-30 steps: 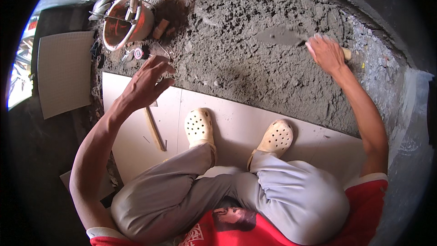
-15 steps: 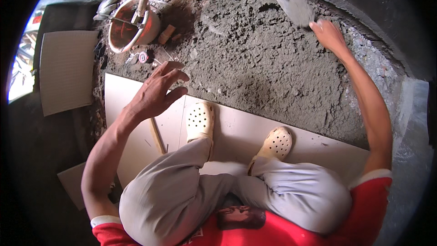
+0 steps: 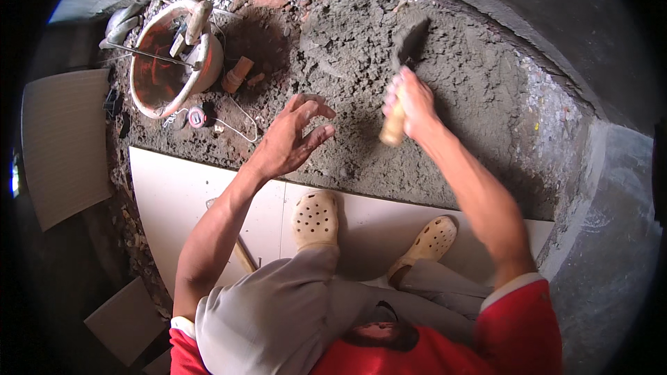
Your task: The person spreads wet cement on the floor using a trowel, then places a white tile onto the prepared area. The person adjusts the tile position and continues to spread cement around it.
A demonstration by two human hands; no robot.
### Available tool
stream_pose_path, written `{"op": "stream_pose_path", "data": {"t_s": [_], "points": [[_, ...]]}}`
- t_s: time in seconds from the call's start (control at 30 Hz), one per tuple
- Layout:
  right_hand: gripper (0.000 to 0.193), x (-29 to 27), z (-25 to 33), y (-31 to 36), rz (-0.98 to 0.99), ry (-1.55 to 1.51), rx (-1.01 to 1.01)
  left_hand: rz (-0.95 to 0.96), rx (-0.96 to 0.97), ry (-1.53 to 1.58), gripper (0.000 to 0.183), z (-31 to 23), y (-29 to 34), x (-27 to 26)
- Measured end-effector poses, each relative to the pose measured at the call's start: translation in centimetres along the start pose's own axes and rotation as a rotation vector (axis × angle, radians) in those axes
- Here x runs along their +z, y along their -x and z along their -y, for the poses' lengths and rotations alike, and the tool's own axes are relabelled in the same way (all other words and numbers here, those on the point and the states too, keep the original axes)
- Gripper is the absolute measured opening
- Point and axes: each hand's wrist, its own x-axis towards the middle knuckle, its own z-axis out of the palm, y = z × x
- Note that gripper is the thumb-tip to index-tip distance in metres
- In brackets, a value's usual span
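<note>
Trowel (image 3: 412, 44) swung leftward; blade (image 3: 415, 37) beyond right fingers (image 3: 393, 91) wrapped round handle (image 3: 393, 127); left fingers (image 3: 314, 106) spread.

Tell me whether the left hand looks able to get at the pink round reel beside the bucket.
Probably yes: the left hand looks empty, and no bulky thing stands between it and the pink round reel, though white string lies there.

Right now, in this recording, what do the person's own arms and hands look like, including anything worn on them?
The left hand and right hand are ungloved, with no watch or bracelet visible at either wrist. Both forearms are uncovered. The short sleeves are red, each edged with a whitish band.
</note>
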Motion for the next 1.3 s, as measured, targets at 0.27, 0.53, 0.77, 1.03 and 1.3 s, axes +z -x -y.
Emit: {"op": "stream_pose_path", "data": {"t_s": [0.27,0.53,0.77,1.03,1.3], "points": [[0.025,6.3,5.7,-2.8,-0.052,0.630,-0.019,-0.078,-0.003,0.042,0.027,2.1,1.0,-2.6],[0.021,5.1,3.5,1.5,-0.122,0.250,0.015,-0.098,-0.038,0.161,0.024,2.8,0.4,-1.0],[0.026,9.0,3.6,-7.7,-0.033,0.948,-0.135,-0.175,-0.054,0.061,0.021,3.4,0.3,-0.6],[0.031,7.4,10.1,-2.5,-0.073,1.574,-0.065,-0.131,0.032,0.125,0.020,2.8,-0.5,0.8],[0.021,9.0,8.8,-3.3,-0.023,1.903,-0.311,-0.060,-0.062,0.121,0.025,2.4,-1.0,1.1]]}}
